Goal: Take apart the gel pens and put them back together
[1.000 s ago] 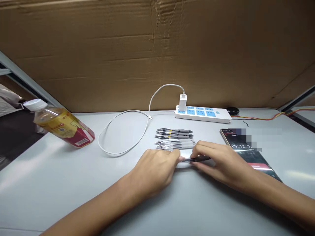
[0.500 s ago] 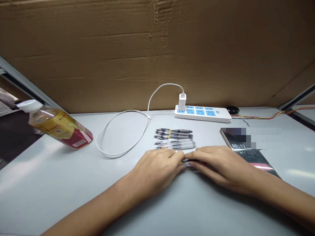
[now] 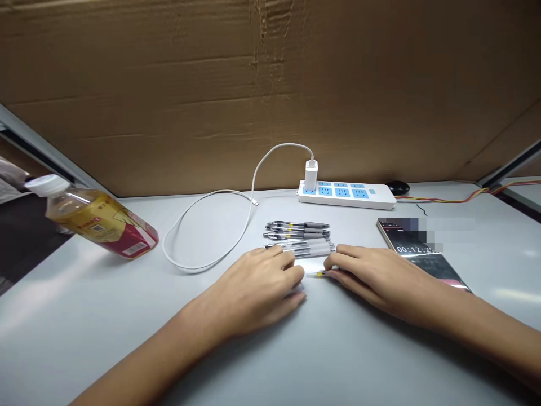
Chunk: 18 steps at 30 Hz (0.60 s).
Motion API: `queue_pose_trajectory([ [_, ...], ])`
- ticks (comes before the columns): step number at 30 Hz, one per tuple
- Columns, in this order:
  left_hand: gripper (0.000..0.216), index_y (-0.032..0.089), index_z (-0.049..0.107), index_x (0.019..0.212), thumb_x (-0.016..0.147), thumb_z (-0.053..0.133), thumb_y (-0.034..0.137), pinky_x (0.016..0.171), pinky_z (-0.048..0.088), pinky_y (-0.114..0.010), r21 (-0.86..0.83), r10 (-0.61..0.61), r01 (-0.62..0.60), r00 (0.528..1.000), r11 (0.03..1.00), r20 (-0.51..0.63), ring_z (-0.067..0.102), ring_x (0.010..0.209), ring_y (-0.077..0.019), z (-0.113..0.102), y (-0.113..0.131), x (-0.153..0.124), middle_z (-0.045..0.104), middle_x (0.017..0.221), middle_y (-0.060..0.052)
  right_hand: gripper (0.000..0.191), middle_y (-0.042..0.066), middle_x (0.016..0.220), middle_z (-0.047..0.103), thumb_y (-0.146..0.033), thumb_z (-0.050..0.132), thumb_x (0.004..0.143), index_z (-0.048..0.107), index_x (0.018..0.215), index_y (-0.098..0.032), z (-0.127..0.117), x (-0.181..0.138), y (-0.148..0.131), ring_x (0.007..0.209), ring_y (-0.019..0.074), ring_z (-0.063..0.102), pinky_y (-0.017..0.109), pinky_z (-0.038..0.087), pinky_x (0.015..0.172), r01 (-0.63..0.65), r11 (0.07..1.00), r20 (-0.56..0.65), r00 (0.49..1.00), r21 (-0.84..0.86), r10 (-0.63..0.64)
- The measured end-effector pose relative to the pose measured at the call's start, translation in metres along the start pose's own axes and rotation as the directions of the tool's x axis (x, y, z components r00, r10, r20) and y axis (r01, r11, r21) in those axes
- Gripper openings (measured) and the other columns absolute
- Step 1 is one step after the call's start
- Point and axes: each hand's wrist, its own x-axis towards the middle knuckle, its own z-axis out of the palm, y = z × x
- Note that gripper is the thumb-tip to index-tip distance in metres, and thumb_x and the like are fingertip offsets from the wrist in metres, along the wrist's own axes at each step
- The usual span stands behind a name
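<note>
My left hand [image 3: 270,287] is closed around a clear plastic pen barrel [image 3: 298,288], most of it hidden by the fingers. Opposite it, my right hand [image 3: 359,276] pinches a thin pen refill [image 3: 318,274] with a yellow band, its pale tip pointing left toward my left hand. A small gap separates the two pieces. Just beyond my hands, several white-grip pens [image 3: 310,248] lie side by side. Behind those, black-grip pens [image 3: 302,230] lie in a parallel row. My left fingertips are close to the near edge of the white-grip pens.
A power strip [image 3: 380,197] with a white charger [image 3: 311,175] stands at the back against a cardboard panel [image 3: 190,101]. The white cable [image 3: 186,265] loops leftward. A drink bottle [image 3: 105,220] is at left, a phone [image 3: 422,259] running a timer beyond my right forearm, a black mouse-like object [image 3: 398,188] behind.
My hands were together on one pen and have moved apart, my left hand drawing left. The clear barrel is now separate from the refill in my right hand.
</note>
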Motion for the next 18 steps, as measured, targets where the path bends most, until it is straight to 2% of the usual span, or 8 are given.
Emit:
queue_pose_trajectory([
  [4, 0.029, 0.020, 0.062, 0.098, 0.097, 0.072, 0.047, 0.068, 0.047, -0.033, -0.036, -0.025, 0.021, 0.993, 0.999, -0.119, 0.064, 0.081, -0.0203, 0.010, 0.003, 0.005, 0.069, 0.099, -0.003, 0.021, 0.005, 0.106, 0.063, -0.032, 0.042, 0.111, 0.062, 0.114, -0.026, 0.008, 0.000, -0.005, 0.084, 0.0214, 0.065, 0.034, 0.047, 0.069, 0.042, 0.995, -0.083, 0.996, 0.089, -0.035],
  [7, 0.018, 0.019, 0.061, 0.097, 0.101, 0.069, 0.034, 0.065, 0.042, -0.032, -0.021, -0.067, 0.064, 0.967, 0.998, -0.248, 0.063, 0.077, -0.0196, 0.021, 0.002, 0.009, 0.068, 0.092, -0.002, 0.020, 0.004, 0.105, 0.060, -0.033, 0.043, 0.112, 0.061, 0.113, -0.026, 0.012, 0.000, -0.010, 0.084, 0.0191, 0.064, 0.033, 0.049, 0.072, 0.069, 0.978, -0.137, 0.990, 0.197, -0.042],
  [9, 0.011, 0.019, 0.061, 0.095, 0.104, 0.062, 0.026, 0.065, 0.041, -0.032, -0.005, -0.037, 0.037, 0.949, 0.999, -0.315, 0.063, 0.076, -0.0194, 0.024, 0.001, 0.009, 0.068, 0.088, -0.002, 0.019, 0.004, 0.104, 0.060, -0.031, 0.043, 0.112, 0.060, 0.111, -0.025, 0.012, 0.000, -0.013, 0.085, 0.0188, 0.063, 0.033, 0.049, 0.074, 0.088, 0.966, -0.174, 0.984, 0.242, -0.046],
  [11, 0.015, 0.018, 0.062, 0.093, 0.105, 0.055, 0.021, 0.065, 0.040, -0.031, 0.007, -0.011, 0.014, 0.940, 1.000, -0.340, 0.062, 0.075, -0.0189, 0.025, -0.001, 0.009, 0.068, 0.087, -0.002, 0.018, 0.004, 0.104, 0.061, -0.029, 0.042, 0.112, 0.060, 0.110, -0.025, 0.012, 0.000, -0.015, 0.086, 0.0191, 0.063, 0.033, 0.049, 0.074, 0.100, 0.960, -0.202, 0.978, 0.261, -0.047],
  [14, 0.019, 0.019, 0.061, 0.088, 0.105, 0.053, 0.020, 0.065, 0.040, -0.031, 0.022, -0.031, 0.039, 0.959, 0.999, -0.282, 0.061, 0.075, -0.0184, 0.018, -0.004, 0.005, 0.067, 0.086, -0.002, 0.016, 0.004, 0.105, 0.065, -0.026, 0.044, 0.111, 0.060, 0.112, -0.025, 0.010, 0.000, -0.014, 0.086, 0.0195, 0.065, 0.034, 0.049, 0.074, 0.083, 0.964, -0.195, 0.980, 0.252, -0.033],
  [18, 0.017, 0.020, 0.059, 0.084, 0.100, 0.056, 0.015, 0.061, 0.037, -0.030, 0.112, -0.068, 0.081, 0.991, 0.990, -0.114, 0.058, 0.071, -0.0181, 0.002, -0.011, 0.000, 0.065, 0.084, -0.002, 0.015, 0.004, 0.105, 0.071, -0.023, 0.049, 0.108, 0.062, 0.115, -0.026, 0.008, 0.001, -0.007, 0.090, 0.0226, 0.069, 0.036, 0.050, 0.075, 0.056, 0.986, -0.186, 0.982, 0.155, -0.026],
])
